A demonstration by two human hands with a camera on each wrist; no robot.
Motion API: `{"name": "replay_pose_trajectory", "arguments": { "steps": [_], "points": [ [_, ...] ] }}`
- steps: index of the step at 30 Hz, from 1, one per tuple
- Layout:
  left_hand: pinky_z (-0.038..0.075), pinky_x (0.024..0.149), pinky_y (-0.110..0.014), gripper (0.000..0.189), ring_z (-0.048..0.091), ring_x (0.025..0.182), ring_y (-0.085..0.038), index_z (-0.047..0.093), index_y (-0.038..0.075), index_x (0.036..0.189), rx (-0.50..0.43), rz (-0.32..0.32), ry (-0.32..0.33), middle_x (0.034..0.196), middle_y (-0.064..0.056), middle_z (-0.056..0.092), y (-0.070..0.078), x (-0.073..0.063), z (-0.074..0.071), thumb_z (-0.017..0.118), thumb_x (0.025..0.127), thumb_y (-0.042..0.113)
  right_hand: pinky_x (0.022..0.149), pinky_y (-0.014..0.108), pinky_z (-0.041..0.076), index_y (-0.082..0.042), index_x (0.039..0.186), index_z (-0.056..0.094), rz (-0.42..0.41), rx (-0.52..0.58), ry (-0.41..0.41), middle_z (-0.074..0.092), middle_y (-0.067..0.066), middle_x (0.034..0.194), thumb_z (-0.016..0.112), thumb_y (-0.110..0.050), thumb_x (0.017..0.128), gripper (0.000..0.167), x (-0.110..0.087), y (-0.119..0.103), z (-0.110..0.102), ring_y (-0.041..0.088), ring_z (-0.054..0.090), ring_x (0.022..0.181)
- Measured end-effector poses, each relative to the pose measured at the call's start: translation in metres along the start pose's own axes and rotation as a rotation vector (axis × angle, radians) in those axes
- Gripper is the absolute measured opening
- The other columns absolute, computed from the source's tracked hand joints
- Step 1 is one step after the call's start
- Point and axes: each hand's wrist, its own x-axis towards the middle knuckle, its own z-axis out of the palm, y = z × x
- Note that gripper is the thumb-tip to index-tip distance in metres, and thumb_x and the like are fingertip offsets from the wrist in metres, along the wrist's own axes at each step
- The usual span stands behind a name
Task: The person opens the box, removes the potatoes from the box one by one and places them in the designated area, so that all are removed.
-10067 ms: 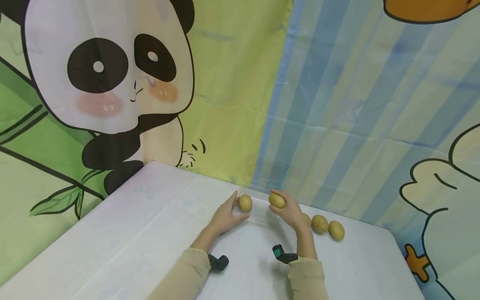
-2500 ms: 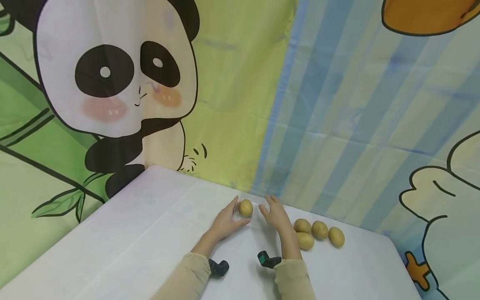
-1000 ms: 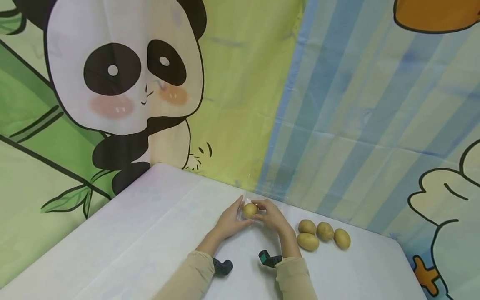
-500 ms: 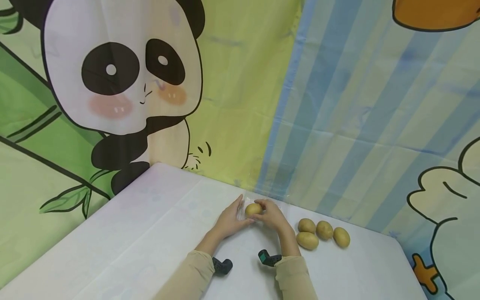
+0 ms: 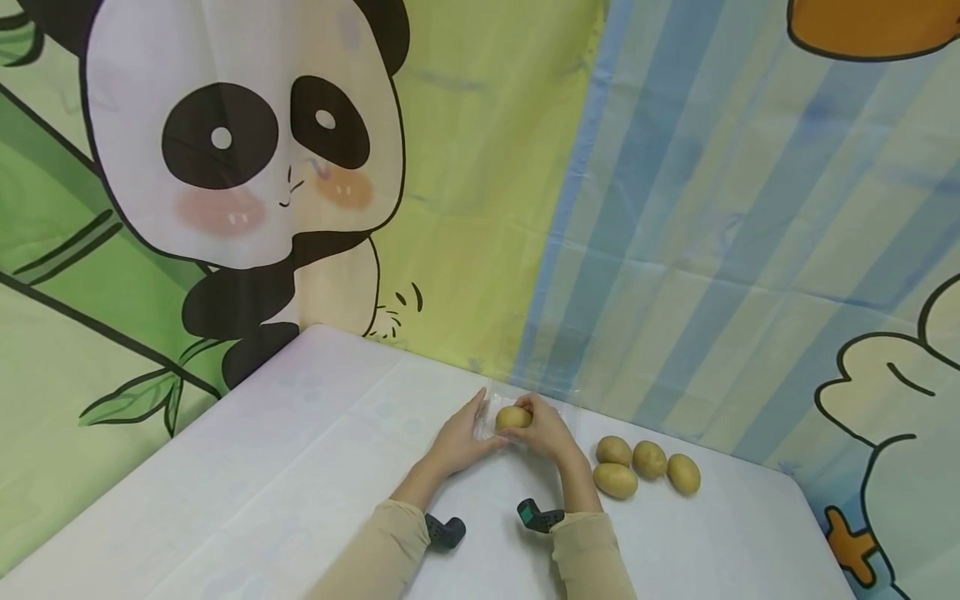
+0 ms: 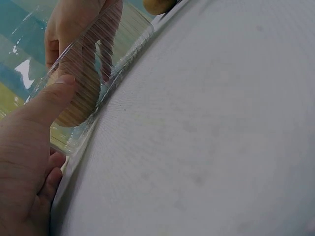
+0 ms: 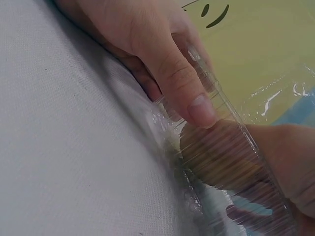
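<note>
My left hand [image 5: 459,437] grips the left end of a clear plastic box [image 6: 133,32], its thumb lying along the ribbed near wall in the left wrist view. Inside the box is one yellow-brown potato [image 5: 512,418], seen through the wall in both wrist views. The fingers and thumb of my right hand [image 5: 550,433] hold that potato from the right. Parts of the right fingers are hidden behind the box wall and the potato.
Several loose potatoes [image 5: 649,461] lie close together on the white table [image 5: 300,492], right of the box. A printed curtain [image 5: 465,208] hangs just behind the table's back edge. Black wrist devices [image 5: 446,532] sit below both hands.
Earlier the right hand held another potato over the box; that potato has joined those on the table. The right hand then took hold of the last one and shifted it rightward in the box.
</note>
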Motion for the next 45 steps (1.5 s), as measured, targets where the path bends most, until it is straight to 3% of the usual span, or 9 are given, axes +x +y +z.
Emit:
{"name": "replay_pose_trajectory", "arguments": {
  "steps": [6, 13, 22, 30, 41, 45],
  "points": [
    [0.034, 0.112, -0.048, 0.105, 0.037, 0.138, -0.031, 0.018, 0.013, 0.153, 0.002, 0.009, 0.009, 0.149, -0.012, 0.041, 0.0009, -0.0005, -0.0005, 0.067, 0.076, 0.064, 0.086, 0.043, 0.051, -0.012, 0.121, 0.060, -0.020, -0.031, 0.020, 0.064, 0.008, 0.121, 0.080, -0.030, 0.076, 0.052, 0.0030, 0.0025, 0.0009, 0.025, 0.061, 0.103],
    [0.034, 0.112, -0.047, 0.103, 0.038, 0.138, -0.031, 0.019, 0.014, 0.153, 0.000, -0.005, 0.008, 0.148, -0.012, 0.041, 0.0020, -0.0007, -0.0002, 0.069, 0.076, 0.061, 0.069, 0.033, 0.050, -0.011, 0.119, 0.065, -0.047, -0.070, 0.046, 0.064, 0.010, 0.115, 0.080, -0.030, 0.075, 0.050, 0.0034, 0.0015, 0.0001, 0.020, 0.060, 0.090],
    [0.034, 0.112, -0.046, 0.104, 0.038, 0.138, -0.030, 0.018, 0.014, 0.153, 0.014, -0.009, -0.004, 0.148, -0.011, 0.042, 0.0023, 0.0009, -0.0012, 0.069, 0.076, 0.061, 0.071, 0.033, 0.052, -0.012, 0.124, 0.063, -0.075, -0.065, 0.051, 0.062, 0.013, 0.121, 0.079, -0.022, 0.077, 0.051, 0.0047, 0.0023, -0.0007, 0.023, 0.061, 0.094],
    [0.035, 0.111, -0.047, 0.099, 0.040, 0.137, -0.032, 0.019, 0.014, 0.153, 0.010, -0.010, 0.004, 0.148, -0.013, 0.042, 0.0002, 0.0025, 0.0005, 0.069, 0.079, 0.056, 0.061, 0.026, 0.047, -0.015, 0.125, 0.062, -0.088, -0.020, 0.127, 0.064, 0.014, 0.112, 0.078, -0.012, 0.073, 0.055, 0.0058, 0.0026, -0.0012, 0.018, 0.057, 0.077],
    [0.035, 0.111, -0.047, 0.100, 0.041, 0.136, -0.032, 0.019, 0.013, 0.153, -0.005, -0.003, 0.002, 0.147, -0.014, 0.043, 0.0014, 0.0023, -0.0002, 0.068, 0.079, 0.058, 0.075, 0.036, 0.053, -0.014, 0.128, 0.061, -0.167, -0.023, 0.148, 0.060, 0.015, 0.125, 0.080, -0.012, 0.074, 0.058, 0.0055, 0.0059, -0.0036, 0.028, 0.061, 0.100],
    [0.036, 0.111, -0.047, 0.099, 0.041, 0.135, -0.032, 0.020, 0.013, 0.153, 0.007, -0.002, 0.008, 0.147, -0.014, 0.043, -0.0004, 0.0028, 0.0005, 0.068, 0.078, 0.058, 0.081, 0.041, 0.053, -0.016, 0.128, 0.061, -0.161, -0.021, 0.182, 0.059, 0.013, 0.126, 0.082, -0.015, 0.074, 0.058, 0.0038, 0.0048, -0.0054, 0.031, 0.059, 0.106]
  ]
}}
